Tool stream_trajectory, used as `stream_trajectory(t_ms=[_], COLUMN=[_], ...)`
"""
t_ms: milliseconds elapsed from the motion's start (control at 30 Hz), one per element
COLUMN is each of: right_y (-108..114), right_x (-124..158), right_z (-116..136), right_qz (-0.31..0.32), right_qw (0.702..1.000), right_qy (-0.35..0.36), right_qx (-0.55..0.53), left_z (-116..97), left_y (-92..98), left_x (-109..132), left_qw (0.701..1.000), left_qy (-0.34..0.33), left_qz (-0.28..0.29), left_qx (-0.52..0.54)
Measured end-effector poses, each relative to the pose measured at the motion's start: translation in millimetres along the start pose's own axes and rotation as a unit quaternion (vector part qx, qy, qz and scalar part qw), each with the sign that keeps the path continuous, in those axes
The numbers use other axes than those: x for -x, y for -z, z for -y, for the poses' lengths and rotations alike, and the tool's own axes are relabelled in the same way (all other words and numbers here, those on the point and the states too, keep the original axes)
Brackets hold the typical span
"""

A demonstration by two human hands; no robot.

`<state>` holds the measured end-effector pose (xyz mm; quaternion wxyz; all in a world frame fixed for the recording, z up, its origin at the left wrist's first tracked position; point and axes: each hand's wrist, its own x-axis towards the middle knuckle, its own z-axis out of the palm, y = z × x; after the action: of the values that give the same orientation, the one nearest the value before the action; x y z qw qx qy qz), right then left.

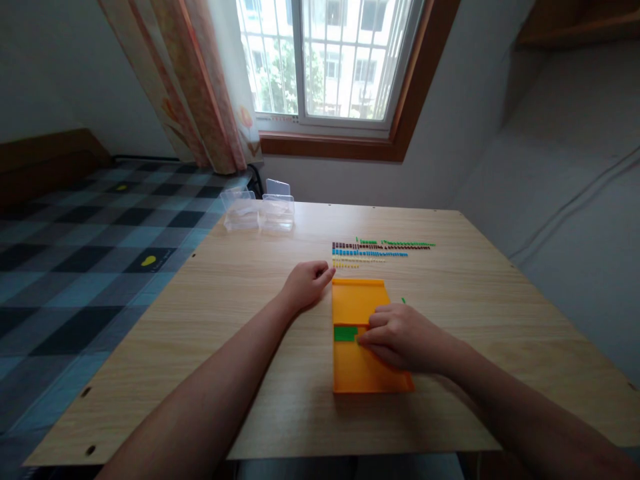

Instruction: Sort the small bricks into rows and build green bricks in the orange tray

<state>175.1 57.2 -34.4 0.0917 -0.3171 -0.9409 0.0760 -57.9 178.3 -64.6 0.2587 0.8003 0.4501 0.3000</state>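
An orange tray [359, 301] lies on the table, with a ridge across its middle. Just below that ridge, at the left side, sits a block of flat green pieces [345, 334]. My right hand [400, 337] reaches over the tray from the right, its thumb and fingers pinched together at the right end of the green pieces. Whatever is between those fingertips is hidden. My left hand [307, 285] rests curled on the table beside the tray's upper left corner; its palm is out of sight. Past my right knuckles a small green piece [403, 301] shows.
Beyond the tray run rows of small pieces: green [410, 243], dark brown [350, 246], blue [370, 253] and yellow [345, 267]. Clear plastic boxes [277, 217] stand at the table's far left corner. A bed with a checked cover [95, 220] adjoins the left side.
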Motion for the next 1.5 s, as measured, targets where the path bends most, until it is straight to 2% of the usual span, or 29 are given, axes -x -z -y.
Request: stream_trajectory(t_ms=[167, 533, 933, 1067, 1200, 1267, 1367, 1500], right_y=[-6.2, -4.9, -6.3, 8.6, 28.1, 33.3, 34.2, 30.2], right_x=[-1.6, -3.4, -2.0, 9.5, 31.0, 40.6, 48.0, 47.0], right_z=[1.0, 4.3, 1.2, -15.1, -48.4, -65.7, -83.9, -89.9], right_qz=[-0.010, -0.016, -0.054, -0.097, -0.138, -0.120, -0.071, -0.027], right_qw=[1.000, 0.999, 0.998, 0.993, 0.975, 0.969, 0.967, 0.964], right_qy=[-0.016, -0.029, -0.028, -0.068, -0.164, -0.211, -0.244, -0.262], right_qx=[0.011, 0.010, 0.027, 0.026, 0.051, 0.053, 0.024, -0.020], left_z=[0.0, 0.5, 2.6, 2.2, 0.8, 0.5, 0.8, 1.4], left_y=[-0.2, -0.4, -1.0, 0.0, 1.6, 2.2, 3.0, 3.7], left_x=[0.0, 0.0, -0.3, 0.0, 0.3, 0.1, -0.4, -1.0], left_qw=[1.000, 1.000, 1.000, 1.000, 1.000, 1.000, 1.000, 1.000], left_qy=[-0.005, -0.008, -0.006, -0.006, -0.005, -0.004, -0.005, -0.007], left_qz=[-0.002, -0.004, 0.000, 0.002, 0.003, 0.006, 0.008, 0.009], left_qx=[-0.006, 0.002, -0.015, -0.013, -0.018, -0.021, -0.023, -0.025])
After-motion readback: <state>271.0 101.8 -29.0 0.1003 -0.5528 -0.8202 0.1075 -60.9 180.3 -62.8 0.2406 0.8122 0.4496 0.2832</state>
